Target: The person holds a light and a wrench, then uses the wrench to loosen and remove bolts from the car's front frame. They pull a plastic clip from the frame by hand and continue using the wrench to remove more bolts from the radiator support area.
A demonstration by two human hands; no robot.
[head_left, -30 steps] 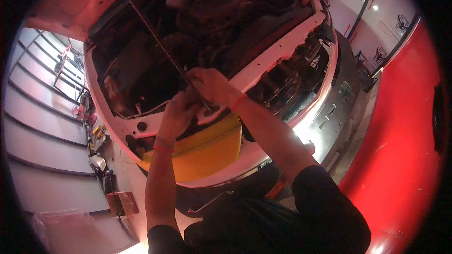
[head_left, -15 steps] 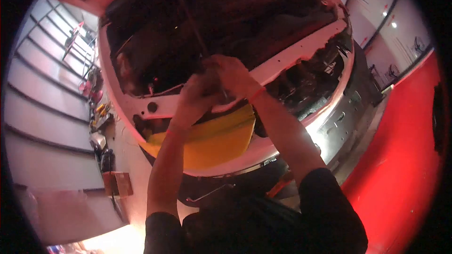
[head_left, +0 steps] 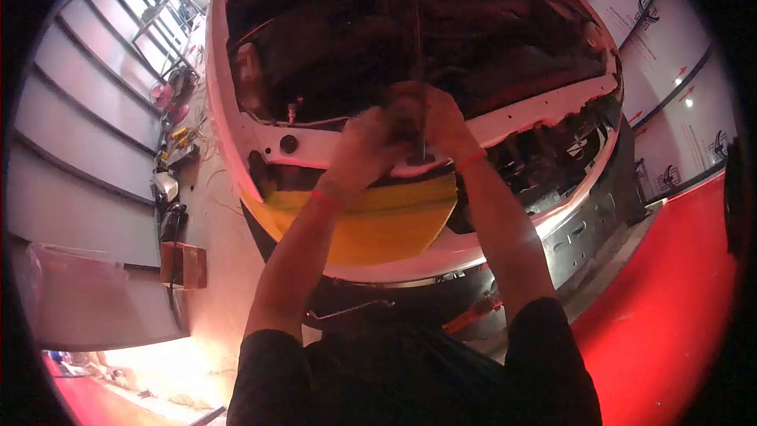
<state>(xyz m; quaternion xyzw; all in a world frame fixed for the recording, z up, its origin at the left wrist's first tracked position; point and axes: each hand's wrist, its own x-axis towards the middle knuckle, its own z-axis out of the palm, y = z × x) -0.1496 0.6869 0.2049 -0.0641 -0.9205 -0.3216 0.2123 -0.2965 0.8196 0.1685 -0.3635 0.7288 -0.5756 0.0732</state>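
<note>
Both hands meet above the front crossbar (head_left: 315,147) of a car with its engine bay uncovered. My right hand (head_left: 447,128) is closed around a long thin dark rod (head_left: 419,39), which stands nearly upright with its lower end at the crossbar. My left hand (head_left: 364,146) is closed just left of the rod. Its fingers are blurred around a dark shape between the hands that I cannot make out. Below the wrists, a yellow panel or sheet (head_left: 378,229) lies over the car's front.
A wrench-like metal tool (head_left: 351,310) lies low in front of me, with an orange-red object (head_left: 473,312) to its right. Exposed parts show in the right headlight opening (head_left: 544,162). A cardboard box (head_left: 184,266) and assorted tools line the left wall. Red material (head_left: 631,308) covers the right side.
The rod has swung from leaning left to almost upright. Both hands stay together at its lower part. The view has shifted, so the car appears farther right and slightly higher.
</note>
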